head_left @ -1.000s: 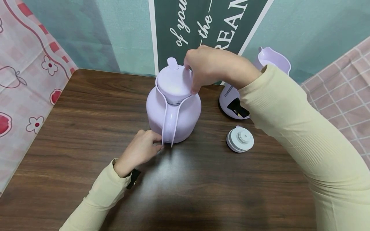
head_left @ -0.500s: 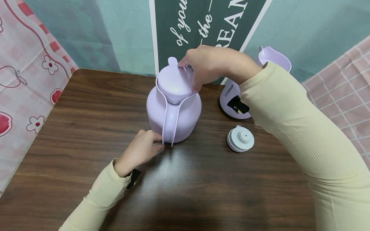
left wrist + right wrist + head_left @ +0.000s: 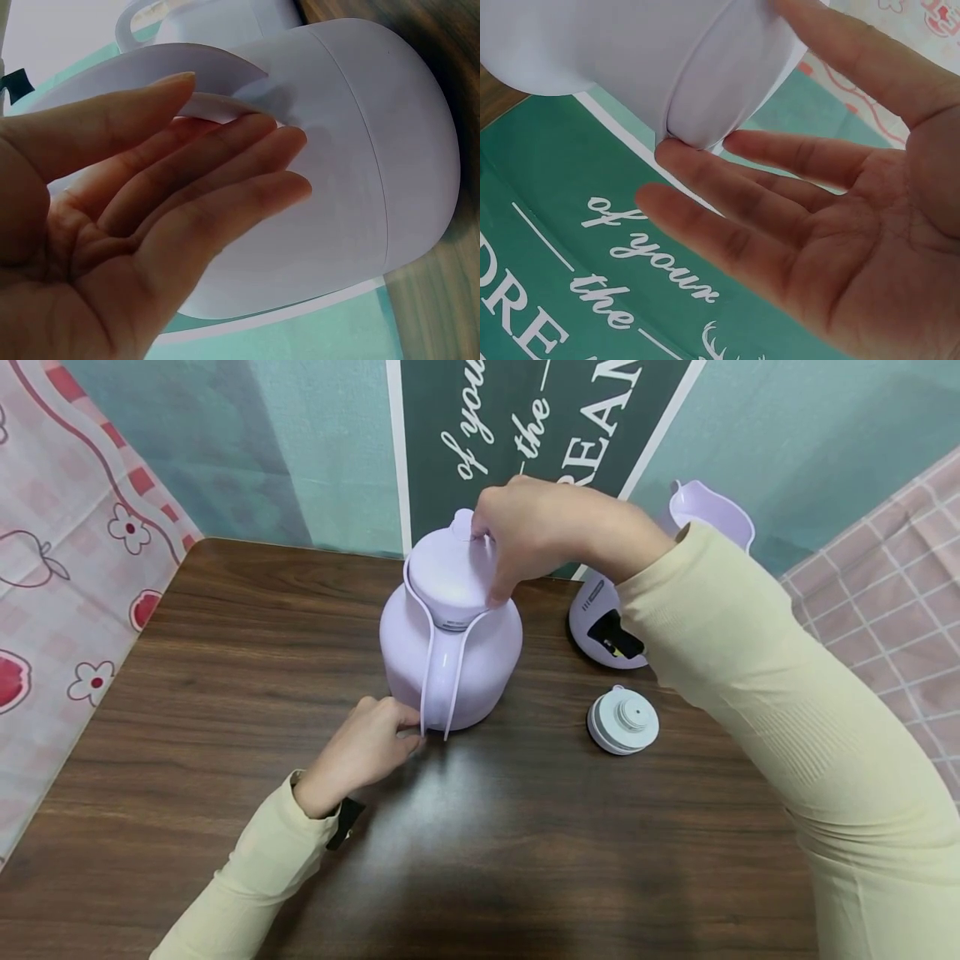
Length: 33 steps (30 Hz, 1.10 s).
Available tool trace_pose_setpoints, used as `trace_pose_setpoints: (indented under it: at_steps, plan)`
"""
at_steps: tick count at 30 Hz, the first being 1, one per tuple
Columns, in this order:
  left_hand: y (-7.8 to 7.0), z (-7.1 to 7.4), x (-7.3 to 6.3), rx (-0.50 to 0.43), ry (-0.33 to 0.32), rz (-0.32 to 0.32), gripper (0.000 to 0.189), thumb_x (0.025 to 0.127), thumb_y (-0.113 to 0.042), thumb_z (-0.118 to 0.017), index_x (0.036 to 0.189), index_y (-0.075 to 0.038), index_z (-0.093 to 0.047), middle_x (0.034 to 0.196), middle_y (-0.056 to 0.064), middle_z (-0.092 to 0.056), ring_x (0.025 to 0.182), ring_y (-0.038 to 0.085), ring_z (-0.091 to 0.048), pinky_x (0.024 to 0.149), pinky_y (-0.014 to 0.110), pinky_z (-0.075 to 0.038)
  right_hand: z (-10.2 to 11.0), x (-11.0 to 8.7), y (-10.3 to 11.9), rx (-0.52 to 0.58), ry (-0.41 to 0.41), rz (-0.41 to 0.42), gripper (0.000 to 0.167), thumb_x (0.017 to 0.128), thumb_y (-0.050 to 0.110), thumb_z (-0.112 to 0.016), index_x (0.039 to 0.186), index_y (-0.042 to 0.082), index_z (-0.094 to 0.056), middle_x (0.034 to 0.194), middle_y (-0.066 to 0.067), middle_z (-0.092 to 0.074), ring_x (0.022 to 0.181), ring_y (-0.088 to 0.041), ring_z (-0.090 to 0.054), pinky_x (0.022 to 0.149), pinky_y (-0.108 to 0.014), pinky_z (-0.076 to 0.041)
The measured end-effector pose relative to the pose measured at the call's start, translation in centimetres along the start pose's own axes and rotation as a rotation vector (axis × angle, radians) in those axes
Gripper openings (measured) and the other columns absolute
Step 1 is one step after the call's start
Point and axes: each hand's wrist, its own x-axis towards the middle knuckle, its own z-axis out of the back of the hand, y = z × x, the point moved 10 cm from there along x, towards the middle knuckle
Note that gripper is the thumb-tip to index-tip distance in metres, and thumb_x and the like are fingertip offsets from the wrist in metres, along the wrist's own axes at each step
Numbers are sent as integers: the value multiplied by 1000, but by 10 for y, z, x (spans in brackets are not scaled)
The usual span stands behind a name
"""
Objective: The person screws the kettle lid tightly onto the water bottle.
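Observation:
A lavender vacuum jug (image 3: 483, 672) with a round lid (image 3: 450, 568) stands upright on the wooden table. My right hand (image 3: 536, 527) grips the lid from its right side, one finger by the raised tab (image 3: 461, 524). In the right wrist view, fingertips (image 3: 679, 154) touch the lid's edge from below while the thumb lies on the opposite side. My left hand (image 3: 367, 743) pinches the lower end of the jug's handle (image 3: 442, 672). The left wrist view shows its thumb (image 3: 161, 101) on one side of the handle and the other fingers near the jug's body.
To the right of the jug lies a white-and-grey round stopper (image 3: 624, 720). Behind my right forearm stands a lavender spouted vessel (image 3: 708, 514), partly hidden. A green lettered banner (image 3: 517, 435) hangs at the back; patterned cloths flank both sides.
The lid's tab has turned a little to the right, and my right fingers have shifted with it. My left hand and the jug's body have stayed in place.

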Motion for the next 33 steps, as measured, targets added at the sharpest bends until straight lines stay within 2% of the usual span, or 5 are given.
trace_pose_setpoints:
  at_steps: [7, 13, 17, 26, 33]
  plan:
    - [0, -1, 0, -2, 4, -1, 23, 75, -4, -67, 56, -13, -56, 53, -5, -46, 52, 14, -41, 51, 30, -38, 0, -1, -1, -4, -18, -10, 38, 70, 31, -75, 92, 2, -61, 80, -8, -55, 75, -22, -47, 62, -32, -38]
    - [-2, 0, 0, 10, -8, -15, 23, 74, -4, -67, 56, -12, -56, 53, -4, -46, 52, 15, -43, 52, 31, -39, -4, 1, -7, 11, 52, 9, 69, 71, 27, -75, 131, 8, -47, 119, -10, -52, 103, -26, -46, 86, -40, -38]
    - [-2, 0, -1, 10, -11, -20, 24, 74, -4, -67, 55, -12, -55, 53, -5, -45, 52, 14, -42, 52, 31, -38, -9, 1, -8, 19, 89, 39, 82, 73, 23, -74, 143, 14, -31, 123, -10, -50, 103, -25, -47, 89, -40, -37]
    - [-1, -1, -2, 15, -16, -32, 23, 74, -4, -67, 55, -13, -56, 54, -5, -45, 52, 14, -41, 51, 31, -38, -6, 0, -3, -10, 12, 57, 57, 70, 26, -75, 120, 6, -55, 94, -11, -55, 89, -26, -47, 77, -38, -40]
    - [0, -1, -3, 11, -17, -35, 28, 73, -4, -67, 53, -15, -51, 52, -6, -42, 50, 13, -39, 50, 29, -37, -3, -4, -2, 19, -39, -5, 61, 70, 36, -75, 114, -1, -56, 106, -11, -55, 92, -25, -48, 75, -37, -41]
